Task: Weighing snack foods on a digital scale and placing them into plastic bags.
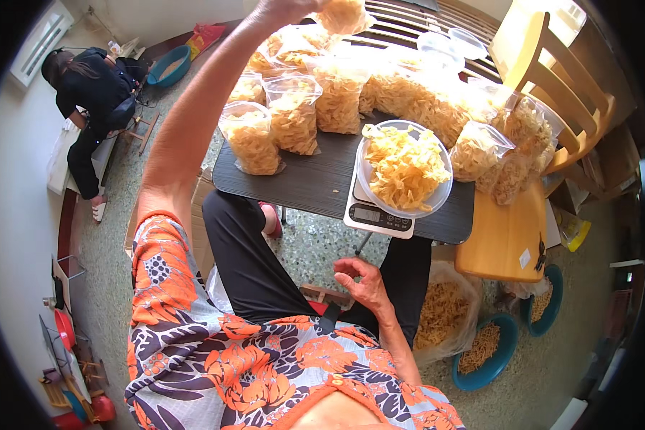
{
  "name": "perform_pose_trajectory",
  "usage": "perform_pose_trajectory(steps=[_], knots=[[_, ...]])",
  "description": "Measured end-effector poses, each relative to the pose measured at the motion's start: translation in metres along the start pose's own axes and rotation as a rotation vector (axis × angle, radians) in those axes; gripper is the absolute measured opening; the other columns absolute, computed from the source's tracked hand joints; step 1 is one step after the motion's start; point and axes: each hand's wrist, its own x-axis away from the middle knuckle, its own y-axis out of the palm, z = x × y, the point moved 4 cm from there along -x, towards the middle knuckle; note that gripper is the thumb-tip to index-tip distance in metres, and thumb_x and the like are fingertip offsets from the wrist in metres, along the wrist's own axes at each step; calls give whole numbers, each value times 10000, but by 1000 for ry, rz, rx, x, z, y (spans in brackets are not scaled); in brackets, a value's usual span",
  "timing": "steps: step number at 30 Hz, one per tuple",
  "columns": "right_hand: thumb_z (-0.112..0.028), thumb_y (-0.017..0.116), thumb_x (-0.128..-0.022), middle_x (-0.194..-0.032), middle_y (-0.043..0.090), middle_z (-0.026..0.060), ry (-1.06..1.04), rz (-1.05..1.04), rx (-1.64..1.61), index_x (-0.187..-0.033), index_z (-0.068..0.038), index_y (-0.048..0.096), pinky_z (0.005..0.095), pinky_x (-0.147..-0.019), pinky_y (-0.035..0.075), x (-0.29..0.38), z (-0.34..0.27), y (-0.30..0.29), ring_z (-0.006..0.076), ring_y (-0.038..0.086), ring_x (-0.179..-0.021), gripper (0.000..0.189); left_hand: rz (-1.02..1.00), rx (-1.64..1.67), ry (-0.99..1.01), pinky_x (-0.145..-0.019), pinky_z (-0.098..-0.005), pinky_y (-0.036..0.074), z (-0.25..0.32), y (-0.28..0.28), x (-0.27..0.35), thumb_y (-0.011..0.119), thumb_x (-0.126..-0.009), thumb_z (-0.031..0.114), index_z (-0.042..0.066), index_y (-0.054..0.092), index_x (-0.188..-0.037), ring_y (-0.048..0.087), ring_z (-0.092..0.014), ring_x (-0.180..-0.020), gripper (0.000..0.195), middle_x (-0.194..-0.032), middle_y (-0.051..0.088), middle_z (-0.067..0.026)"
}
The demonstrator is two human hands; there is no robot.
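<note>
My left hand (295, 4) is at the top edge, at the end of the raised arm, closed on the top of a clear plastic bag of pale dried flakes (345, 16). Empty, with fingers loosely curled, my right hand (363, 282) hangs over my lap below the table edge. A clear round plastic tub heaped with yellowish dried flakes (406, 166) rests on a white digital kitchen scale (379, 217) at the front of the dark folding table (306, 180). Filled zip bags (250, 140) stand upright along the table's left and back.
A smaller filled bag (475, 153) stands right of the tub. Beside the table is a wooden chair (500, 236) with black scissors (540, 255). A large open bag (443, 306) and blue basins (486, 349) are on the floor. Another person (94, 91) sits at upper left.
</note>
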Motion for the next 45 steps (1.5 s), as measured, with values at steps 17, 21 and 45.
perform_pose_trajectory(steps=[17,21,45], knots=[[-223,775,-872,-934,723,107,-32,-31,52,-1112,-20,686,311,-696,557,-2,5,1,185,695,-764,326,329,-257,422,-639,-454,498,-5,36,28,692,-775,38,27,577,-760,611,-375,-718,117,-786,577,-166],[-231,777,-867,-942,721,106,35,-55,82,-1106,-23,687,321,-703,557,-3,8,3,195,696,-776,329,364,-339,419,-631,-447,503,-5,27,6,700,-783,40,40,595,-769,629,-360,-699,106,-736,609,-174],[-271,764,-871,-968,717,138,21,-104,165,-1089,-5,688,352,-734,555,0,7,5,239,705,-826,353,-164,-379,314,-786,-446,520,-34,68,57,663,-873,69,-12,670,-857,652,-383,-871,83,-917,640,-168]])
